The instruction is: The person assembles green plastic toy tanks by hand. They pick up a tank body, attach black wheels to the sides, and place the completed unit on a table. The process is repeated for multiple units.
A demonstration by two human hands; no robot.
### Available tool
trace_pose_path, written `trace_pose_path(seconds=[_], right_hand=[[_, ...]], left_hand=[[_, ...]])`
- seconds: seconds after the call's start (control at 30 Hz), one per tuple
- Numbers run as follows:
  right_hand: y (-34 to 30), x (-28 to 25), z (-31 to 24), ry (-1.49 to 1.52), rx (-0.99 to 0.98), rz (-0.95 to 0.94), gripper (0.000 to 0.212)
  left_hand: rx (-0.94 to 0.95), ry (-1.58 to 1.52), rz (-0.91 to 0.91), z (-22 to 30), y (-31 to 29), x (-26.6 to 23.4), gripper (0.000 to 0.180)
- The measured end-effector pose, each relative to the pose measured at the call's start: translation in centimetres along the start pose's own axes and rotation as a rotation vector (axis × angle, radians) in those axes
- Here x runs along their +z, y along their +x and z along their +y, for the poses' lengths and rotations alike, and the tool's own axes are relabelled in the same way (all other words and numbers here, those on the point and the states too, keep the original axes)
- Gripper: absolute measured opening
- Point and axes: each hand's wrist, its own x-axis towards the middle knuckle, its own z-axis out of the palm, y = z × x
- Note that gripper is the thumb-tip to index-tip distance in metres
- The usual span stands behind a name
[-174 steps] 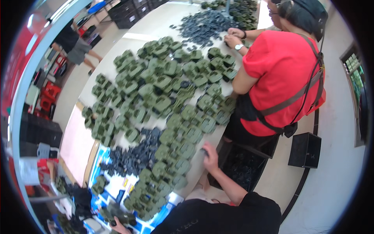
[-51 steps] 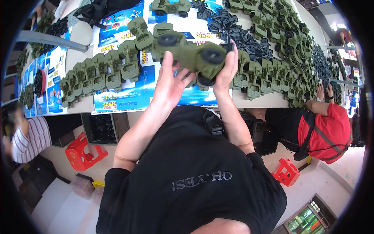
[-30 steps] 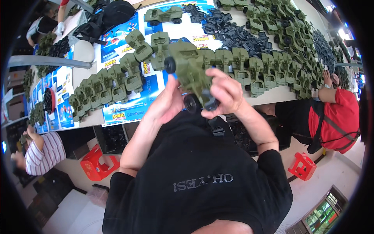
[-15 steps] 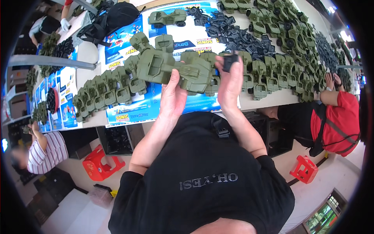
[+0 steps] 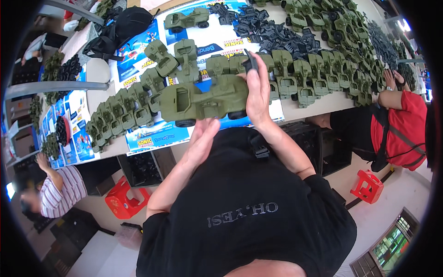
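An olive-green toy car body (image 5: pixel 203 99) is held in front of me above the table edge, lying level with two black wheels showing on its near side. My left hand (image 5: pixel 203 138) holds it from below, with fingertips at its near side and partly hidden. At the car's right end is my right hand (image 5: pixel 259 94), gripping a small black plastic part (image 5: pixel 250 62) between thumb and fingers. The palm is against or very close to the car; I cannot tell which. Behind it, two green car bodies (image 5: pixel 186 60) stand apart from the rows.
Rows of green car bodies line the table's near edge, left (image 5: pixel 122 111) and right (image 5: pixel 318 71). A heap of black plastic parts (image 5: pixel 277 37) lies beyond. A black bag (image 5: pixel 131 25) sits far left. Co-workers sit on both sides, one in a red shirt (image 5: pixel 401 124). Red stools (image 5: pixel 124 198) stand behind.
The toy car has turned from tilted to level, showing its wheels. My left hand has dropped below it. My right hand has moved left to the car's end, the black part now edge-on.
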Motion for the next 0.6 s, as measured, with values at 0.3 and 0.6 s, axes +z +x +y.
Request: trace_pose_path(seconds=[0.3,0.6], right_hand=[[-6.3,-2.2,-2.1,0.183,0.227,-0.433,0.056],[-5.7,-0.7,-1.7,0.226,0.241,-0.547,0.055]], left_hand=[[-0.568,1.031,-0.513,10.7,-4.6,-2.3,0.053],[-0.013,1.243,-0.495,8.7,-0.5,-1.4,0.123]])
